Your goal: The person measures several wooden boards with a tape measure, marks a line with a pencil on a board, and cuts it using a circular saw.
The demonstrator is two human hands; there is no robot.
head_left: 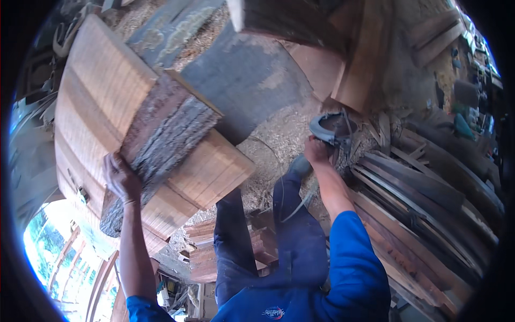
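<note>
At the left, a rough bark-edged board [169, 126] lies across broad pale planks [102, 75]. Curled at the bark board's left edge is my left hand [122, 177], closed on it; part of its grip is hidden. My right hand [316, 150] is closed around the handle of a grey power tool with a rounded guard [324, 129], which looks like a circular saw. The tool is held low above the shavings, right of the planks and apart from them. Motion blur hides its blade and lower side.
A thin cord [300, 206] hangs by my right leg. Stacked long boards [418, 198] fill the right side. Thick timbers [365, 59] stand ahead, and short blocks [204, 252] lie behind my legs. Wood shavings [273, 134] cover the ground.
</note>
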